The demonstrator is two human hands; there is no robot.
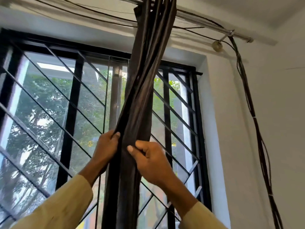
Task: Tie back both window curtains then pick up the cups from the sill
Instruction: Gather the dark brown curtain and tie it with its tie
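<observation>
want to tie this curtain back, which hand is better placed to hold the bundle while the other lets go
Probably the left hand: it grips the gathered edge of the curtain. The right hand only pinches a front fold.

no text, label or number can be read anywhere (the view is partly blurred).

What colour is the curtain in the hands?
Dark brown curtain, plain, no pattern; head view.

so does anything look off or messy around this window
Yes: loose black cables sag along the curtain rod and hang down the right wall, untidily bundled. The curtain is twisted like a rope, gripped by the left hand and right hand.
</observation>
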